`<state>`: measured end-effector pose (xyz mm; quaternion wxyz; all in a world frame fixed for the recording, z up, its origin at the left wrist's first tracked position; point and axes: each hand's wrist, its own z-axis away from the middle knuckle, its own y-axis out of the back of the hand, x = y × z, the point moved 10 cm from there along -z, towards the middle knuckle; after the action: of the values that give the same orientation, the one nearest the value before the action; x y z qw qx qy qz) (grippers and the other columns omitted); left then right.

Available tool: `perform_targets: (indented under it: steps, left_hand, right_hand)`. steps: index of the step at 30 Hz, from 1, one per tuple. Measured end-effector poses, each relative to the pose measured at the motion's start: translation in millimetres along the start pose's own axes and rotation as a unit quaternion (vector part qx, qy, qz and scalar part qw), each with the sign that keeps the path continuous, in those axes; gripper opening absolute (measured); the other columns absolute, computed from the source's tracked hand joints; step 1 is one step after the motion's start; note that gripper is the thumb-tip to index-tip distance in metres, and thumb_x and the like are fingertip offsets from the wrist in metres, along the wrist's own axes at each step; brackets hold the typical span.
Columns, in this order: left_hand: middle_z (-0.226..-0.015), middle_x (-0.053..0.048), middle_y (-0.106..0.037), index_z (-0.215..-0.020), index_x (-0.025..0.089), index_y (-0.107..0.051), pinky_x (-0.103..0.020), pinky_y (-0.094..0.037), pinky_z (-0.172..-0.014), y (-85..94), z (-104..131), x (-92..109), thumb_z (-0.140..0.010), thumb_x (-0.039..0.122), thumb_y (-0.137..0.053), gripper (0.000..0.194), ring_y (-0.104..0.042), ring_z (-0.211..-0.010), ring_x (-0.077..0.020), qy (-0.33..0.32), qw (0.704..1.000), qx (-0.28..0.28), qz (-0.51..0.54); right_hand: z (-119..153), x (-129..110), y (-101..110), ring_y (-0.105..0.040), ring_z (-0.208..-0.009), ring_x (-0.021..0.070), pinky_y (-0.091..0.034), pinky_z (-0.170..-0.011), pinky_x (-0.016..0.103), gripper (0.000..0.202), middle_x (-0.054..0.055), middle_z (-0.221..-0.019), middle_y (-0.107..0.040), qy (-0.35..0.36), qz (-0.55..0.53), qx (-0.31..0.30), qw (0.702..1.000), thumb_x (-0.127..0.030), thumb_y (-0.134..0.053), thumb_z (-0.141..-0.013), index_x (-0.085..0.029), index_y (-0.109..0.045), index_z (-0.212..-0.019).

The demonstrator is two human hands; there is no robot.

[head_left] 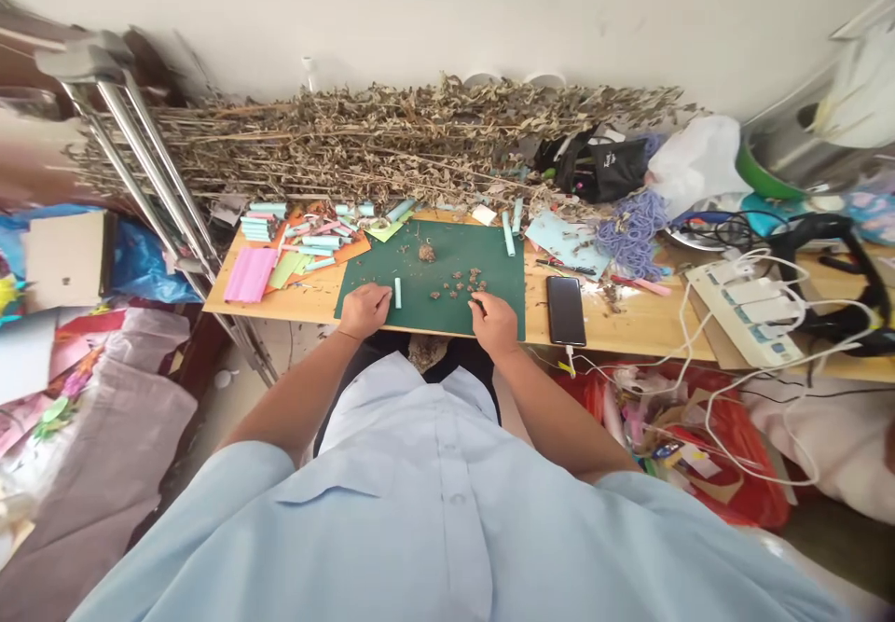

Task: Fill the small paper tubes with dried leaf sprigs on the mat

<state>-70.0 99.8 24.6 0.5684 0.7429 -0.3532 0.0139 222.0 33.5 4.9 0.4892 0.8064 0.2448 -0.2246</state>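
On the green cutting mat (392,263) rests my left hand (364,311), its fingers curled closed; what they hold, if anything, is hidden. A small light-blue paper roll (398,293) stands out just right of its fingertips. My right hand (494,324) is closed in a pinch at the mat's front right, beside several small brown crumbled clumps (458,284). Something dark and tiny shows at its fingertips, too small to name. A larger brown dried clump (426,252) sits near the mat's middle.
Dried leafy stalks (364,137) are heaped along the wall. Colored paper rolls (318,247) and pink paper (250,274) lie left of the mat. To the right are a phone (566,311) on a cable, purple cord (633,235) and a power strip (745,310). Metal poles (150,146) stand left.
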Motion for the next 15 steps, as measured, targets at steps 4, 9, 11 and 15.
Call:
perform_targets:
  steps: [4,9,11,15]
  left_hand:
    - [-0.089,-0.012,-0.071,-0.103,0.021,-0.077,-0.036,-0.055,-0.083,-4.1,0,0,-0.103,0.035,-0.046,0.034,-0.068,-0.089,-0.0239,0.019,1.0,-0.02,-0.014]
    - [-0.091,-0.012,-0.07,-0.107,0.022,-0.076,-0.037,-0.054,-0.087,-8.6,1,0,-0.104,0.038,-0.045,0.035,-0.067,-0.092,-0.0248,0.039,0.998,-0.04,-0.014]
    - [-0.092,-0.012,-0.07,-0.109,0.022,-0.076,-0.037,-0.054,-0.088,-10.3,1,-1,-0.104,0.038,-0.044,0.036,-0.067,-0.093,-0.0246,0.04,0.998,-0.042,-0.015]
    - [-0.096,-0.012,-0.071,-0.114,0.021,-0.075,-0.037,-0.054,-0.09,-12.3,2,-2,-0.106,0.039,-0.042,0.039,-0.067,-0.094,-0.0245,0.04,0.998,-0.043,-0.023]
  right_hand:
    - [-2,-4,6,-0.073,-0.107,0.0266,-0.058,-0.1,0.045,0.023,0.01,-0.111,-0.079,0.003,-0.054,-0.002,0.999,-0.031,-0.05,-0.103,-0.025,-0.073,-0.104]
    - [-3,-8,15,-0.073,-0.106,0.0265,-0.059,-0.099,0.047,0.024,0.011,-0.108,-0.077,0.0,-0.101,0.01,0.995,-0.035,-0.051,-0.104,-0.025,-0.073,-0.101]
    - [-3,-9,18,-0.072,-0.101,0.0263,-0.059,-0.095,0.045,0.024,0.011,-0.103,-0.077,0.0,-0.098,0.019,0.995,-0.037,-0.053,-0.104,-0.025,-0.072,-0.098]
    - [-3,-10,21,-0.071,-0.096,0.0255,-0.06,-0.089,0.043,0.024,0.012,-0.099,-0.075,0.001,-0.091,0.027,0.995,-0.038,-0.053,-0.104,-0.025,-0.071,-0.096]
